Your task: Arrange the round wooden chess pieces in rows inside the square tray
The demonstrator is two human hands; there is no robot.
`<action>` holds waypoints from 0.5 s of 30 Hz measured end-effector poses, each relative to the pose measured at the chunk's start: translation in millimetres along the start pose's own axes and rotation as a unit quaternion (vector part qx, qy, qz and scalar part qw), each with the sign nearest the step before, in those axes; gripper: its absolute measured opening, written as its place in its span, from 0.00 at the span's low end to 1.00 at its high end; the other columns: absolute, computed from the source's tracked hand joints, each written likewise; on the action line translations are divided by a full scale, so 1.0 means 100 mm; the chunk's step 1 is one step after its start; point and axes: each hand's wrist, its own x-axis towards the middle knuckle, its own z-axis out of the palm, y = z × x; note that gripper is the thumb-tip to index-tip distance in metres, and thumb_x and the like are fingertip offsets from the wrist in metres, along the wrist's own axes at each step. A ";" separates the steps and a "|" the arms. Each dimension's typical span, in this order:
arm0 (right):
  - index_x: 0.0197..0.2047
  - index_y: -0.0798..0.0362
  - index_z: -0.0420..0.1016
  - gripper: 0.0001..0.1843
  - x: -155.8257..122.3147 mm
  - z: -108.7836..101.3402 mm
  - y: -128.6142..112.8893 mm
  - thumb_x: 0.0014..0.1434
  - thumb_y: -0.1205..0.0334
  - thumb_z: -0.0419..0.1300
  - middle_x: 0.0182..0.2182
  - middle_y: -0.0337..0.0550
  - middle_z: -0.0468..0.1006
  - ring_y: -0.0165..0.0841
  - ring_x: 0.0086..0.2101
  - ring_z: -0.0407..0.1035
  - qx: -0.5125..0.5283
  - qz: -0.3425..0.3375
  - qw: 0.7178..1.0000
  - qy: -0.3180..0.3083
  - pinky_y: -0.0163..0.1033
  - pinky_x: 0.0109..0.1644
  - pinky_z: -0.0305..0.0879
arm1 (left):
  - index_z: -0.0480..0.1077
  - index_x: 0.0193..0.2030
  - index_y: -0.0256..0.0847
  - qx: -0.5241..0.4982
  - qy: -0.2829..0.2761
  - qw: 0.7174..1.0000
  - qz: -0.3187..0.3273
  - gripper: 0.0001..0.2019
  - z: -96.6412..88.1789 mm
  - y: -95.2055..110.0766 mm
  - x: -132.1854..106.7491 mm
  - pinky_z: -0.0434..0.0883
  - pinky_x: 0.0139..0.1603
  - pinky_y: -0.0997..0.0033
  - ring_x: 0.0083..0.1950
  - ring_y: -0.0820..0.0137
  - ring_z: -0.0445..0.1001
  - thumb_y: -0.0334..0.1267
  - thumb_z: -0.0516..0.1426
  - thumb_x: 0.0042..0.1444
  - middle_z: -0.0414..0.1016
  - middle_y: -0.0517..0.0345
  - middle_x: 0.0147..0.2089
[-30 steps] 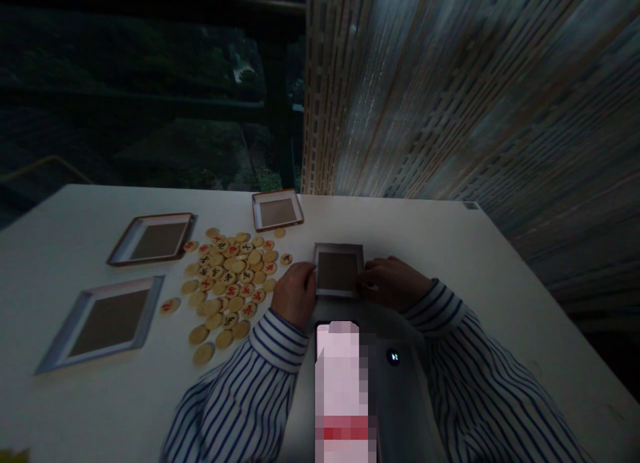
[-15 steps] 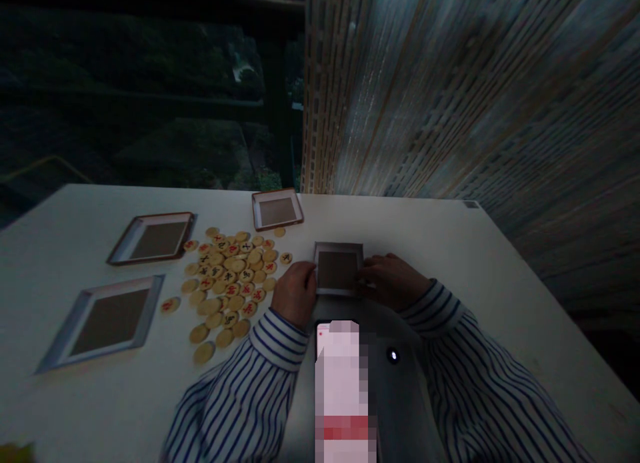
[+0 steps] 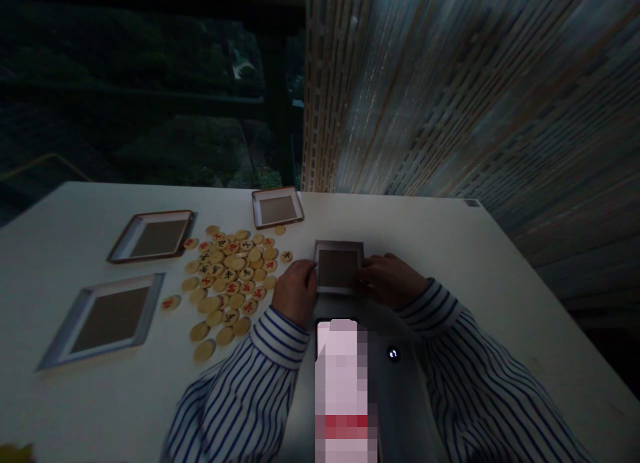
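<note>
A small shallow tray (image 3: 339, 292) with a pale rim and a dark brown base lies before me on the white table. My left hand (image 3: 295, 295) is closed on its left edge, thumb along the rim. At the right edge, my right hand (image 3: 393, 281) grips with bent fingers, some of them partly inside the rim. Left of my left hand spreads a heap of round wooden xiangqi pieces (image 3: 233, 273), several showing red or black characters and others blank side up. One piece with a red character (image 3: 171, 303) lies apart at the left.
Three more trays stand around the pieces: a brown-rimmed one (image 3: 257, 216) at the back, another brown-rimmed one (image 3: 116, 253) at left, and a grey-rimmed one (image 3: 64, 336) nearer me. A lit phone (image 3: 345, 383) is in front of my body. Behind the table (image 3: 425, 230) hangs a woven blind (image 3: 380, 116).
Both hands stay on the small tray, which has not visibly moved on the table. The whole view has shifted very slightly.
</note>
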 end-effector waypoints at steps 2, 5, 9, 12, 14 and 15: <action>0.34 0.50 0.74 0.08 0.00 0.00 0.00 0.55 0.60 0.55 0.34 0.41 0.75 0.33 0.35 0.66 0.001 -0.001 1.000 -0.003 0.37 0.35 0.49 | 0.71 0.38 0.35 0.000 -0.002 1.000 0.000 0.10 0.00 0.00 0.00 0.71 0.43 0.66 0.40 0.67 0.74 0.29 0.50 0.52 0.76 0.51 0.38; 0.35 0.50 0.74 0.08 0.00 0.00 0.01 0.55 0.60 0.55 0.35 0.42 0.75 0.33 0.36 0.66 0.008 -0.007 1.000 -0.004 0.37 0.35 0.49 | 0.71 0.38 0.35 0.004 -0.004 1.000 0.002 0.10 0.00 -0.01 0.00 0.71 0.42 0.66 0.39 0.67 0.74 0.29 0.50 0.52 0.75 0.50 0.37; 0.35 0.50 0.74 0.08 -0.01 -0.01 0.01 0.55 0.61 0.55 0.35 0.42 0.75 0.33 0.36 0.67 0.010 -0.005 1.000 -0.010 0.37 0.35 0.49 | 0.71 0.38 0.35 0.005 -0.001 1.000 0.009 0.10 0.00 -0.02 0.00 0.71 0.42 0.67 0.40 0.67 0.73 0.29 0.50 0.52 0.75 0.50 0.38; 0.35 0.50 0.74 0.08 -0.02 -0.01 0.01 0.55 0.61 0.54 0.35 0.42 0.75 0.33 0.36 0.67 0.009 -0.006 1.000 -0.008 0.37 0.35 0.49 | 0.71 0.38 0.35 0.004 0.001 1.000 0.009 0.10 0.01 -0.01 0.00 0.71 0.42 0.67 0.40 0.68 0.73 0.29 0.50 0.52 0.76 0.51 0.37; 0.35 0.50 0.74 0.08 -0.02 -0.01 0.01 0.56 0.60 0.54 0.35 0.42 0.75 0.33 0.36 0.67 0.011 -0.008 1.000 -0.005 0.37 0.35 0.49 | 0.71 0.38 0.36 0.005 0.000 1.000 0.007 0.10 0.01 -0.01 0.00 0.71 0.42 0.68 0.39 0.68 0.73 0.29 0.50 0.52 0.76 0.51 0.37; 0.35 0.49 0.74 0.08 -0.02 -0.01 0.01 0.56 0.60 0.54 0.35 0.41 0.75 0.33 0.36 0.67 0.012 -0.009 1.000 -0.003 0.37 0.35 0.49 | 0.71 0.38 0.36 0.006 0.000 1.000 0.006 0.10 0.01 -0.01 0.00 0.71 0.42 0.68 0.39 0.68 0.73 0.29 0.50 0.53 0.76 0.51 0.38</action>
